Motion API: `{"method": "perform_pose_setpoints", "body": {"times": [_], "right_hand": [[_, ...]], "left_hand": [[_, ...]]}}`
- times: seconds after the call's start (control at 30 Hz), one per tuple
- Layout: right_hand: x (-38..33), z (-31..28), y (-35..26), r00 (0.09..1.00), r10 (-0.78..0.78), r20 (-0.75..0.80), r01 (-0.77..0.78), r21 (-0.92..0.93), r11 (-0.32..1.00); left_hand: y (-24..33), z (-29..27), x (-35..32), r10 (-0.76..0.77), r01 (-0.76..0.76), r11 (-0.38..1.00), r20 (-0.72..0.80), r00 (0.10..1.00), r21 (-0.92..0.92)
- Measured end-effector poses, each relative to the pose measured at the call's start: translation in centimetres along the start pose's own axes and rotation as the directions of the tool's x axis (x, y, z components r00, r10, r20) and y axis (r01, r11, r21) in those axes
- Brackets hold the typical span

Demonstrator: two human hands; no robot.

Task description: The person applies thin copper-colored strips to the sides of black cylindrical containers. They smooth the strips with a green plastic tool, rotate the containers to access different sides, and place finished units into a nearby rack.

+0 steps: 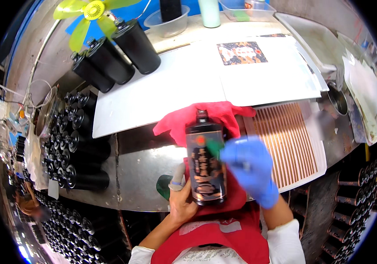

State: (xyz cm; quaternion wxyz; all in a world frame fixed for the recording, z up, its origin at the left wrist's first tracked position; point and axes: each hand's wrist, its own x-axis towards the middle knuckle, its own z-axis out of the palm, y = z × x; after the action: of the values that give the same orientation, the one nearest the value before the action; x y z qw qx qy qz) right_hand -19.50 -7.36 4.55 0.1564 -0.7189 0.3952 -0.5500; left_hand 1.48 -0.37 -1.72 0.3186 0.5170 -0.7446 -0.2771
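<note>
And here's the black bottle (206, 178), neck pointing away, over the red cloth (217, 111) near the metal table's (140, 171) front edge. Half-curled, the left hand (183, 203) has its lower left side; the right hand (249, 169), blue-gloved, closes around a blurred green tool (215, 148) at the label! Bare metal opens leftward, up to the white board's (153, 103) edge. Right, the white tray (322, 169) carries copper-brown strips (285, 143); behind, a clear bowl (182, 23) holds a dark cylinder (171, 9).
</note>
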Motion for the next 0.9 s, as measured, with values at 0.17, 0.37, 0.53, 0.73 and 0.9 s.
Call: {"method": "perform_pose_setpoints", "body": {"times": [0.17, 0.37, 0.53, 0.73, 0.9], "right_hand": [[-4.6, -2.6, -6.0, 0.886, 0.121, 0.448, -0.153, 0.035, 0.988], [4.4, 0.0, 1.0, 0.835, 0.549, 0.045, -0.534, 0.31, 0.787], [-4.0, -0.8, -3.0, 0.962, -0.037, 0.272, 0.005, 0.117, 0.993], [-1.4, -1.8, -5.9, 0.888, 0.239, 0.393, -0.212, -0.112, 0.971], [5.0, -0.4, 0.3, 0.996, 0.034, 0.087, -0.022, -0.132, 0.991]], "left_hand": [[1.9, -0.9, -0.2, 0.254, -0.246, 0.967, -0.218, 0.942, 0.067], [1.8, 0.1, -0.2, 0.204, -0.245, 0.964, -0.303, 0.931, -0.102], [1.2, -0.2, -0.3, 0.2, -0.244, 0.963, -0.311, 0.929, -0.11], [0.8, -0.7, -0.3, 0.244, -0.284, 0.955, -0.329, 0.912, -0.081], [2.1, -0.1, 0.4, 0.254, -0.305, 0.947, -0.347, 0.903, -0.101]]}}
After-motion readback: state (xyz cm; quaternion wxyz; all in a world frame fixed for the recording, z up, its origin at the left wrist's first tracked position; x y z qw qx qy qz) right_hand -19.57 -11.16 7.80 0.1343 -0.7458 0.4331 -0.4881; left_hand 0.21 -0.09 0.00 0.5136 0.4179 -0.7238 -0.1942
